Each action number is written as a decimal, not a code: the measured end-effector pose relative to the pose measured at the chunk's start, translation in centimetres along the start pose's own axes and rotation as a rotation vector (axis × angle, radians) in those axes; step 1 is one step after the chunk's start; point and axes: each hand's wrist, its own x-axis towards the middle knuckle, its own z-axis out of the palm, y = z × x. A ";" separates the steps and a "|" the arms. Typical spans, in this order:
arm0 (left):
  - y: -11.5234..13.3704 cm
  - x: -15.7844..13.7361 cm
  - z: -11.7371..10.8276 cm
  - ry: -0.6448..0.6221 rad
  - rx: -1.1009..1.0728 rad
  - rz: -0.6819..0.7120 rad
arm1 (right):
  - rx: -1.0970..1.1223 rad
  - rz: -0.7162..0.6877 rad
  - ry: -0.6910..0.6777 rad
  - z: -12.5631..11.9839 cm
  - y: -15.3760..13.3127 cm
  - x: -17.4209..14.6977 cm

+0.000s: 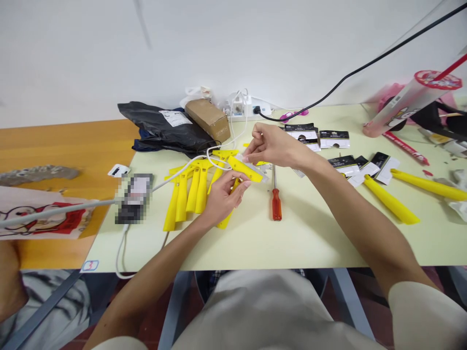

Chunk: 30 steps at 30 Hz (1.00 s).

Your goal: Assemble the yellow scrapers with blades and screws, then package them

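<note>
Containers, L to R: printed plastic bag (47, 214) far left of the left hand, contents not visible. Black poly mailer (164, 129) with white label, beyond the left hand and to its left; can't see inside. Cardboard box (207, 119) right of it, beyond both hands, contents hidden. Tall drink cup (396, 109) far right of the right hand, tilted, red straw (450, 67) through the lid; can't tell fill.

Surface, L to R: orange tabletop (105, 138) on the left butts against the pale green table (233, 253) under the hands. Blurred-out dark rectangular item (134, 198) left of the left hand, white cable (178, 172) across it. Row of yellow scrapers (191, 189) just left of the left hand. Left hand (223, 194) grasps one yellow scraper head (245, 168) between thumb and fingers, in front of the wearer. Right hand (272, 145): fingertips pinched together at the head's upper edge; can't tell if they grip anything. Red-handled screwdriver (277, 204) lies below the right hand. Black-and-white header cards (334, 139) right of it, then two loose yellow handles (392, 199) by the right forearm.

Room: another person's arm (10, 279) lower left; white wall (219, 43) behind; power strip (242, 108) beyond the right hand, black cord (339, 82) plugged in.
</note>
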 end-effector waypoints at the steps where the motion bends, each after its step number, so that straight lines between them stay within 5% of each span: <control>1: 0.0 0.0 0.0 -0.002 0.001 0.004 | 0.007 -0.006 0.009 0.0 0.0 0.0; 21: -0.1 -0.2 0.0 -0.021 0.023 0.029 | 0.024 -0.028 -0.004 0.8 0.0 0.1; 30: -0.4 0.1 -0.3 0.025 0.052 -0.034 | -0.088 0.003 0.137 -1.4 -1.9 -1.0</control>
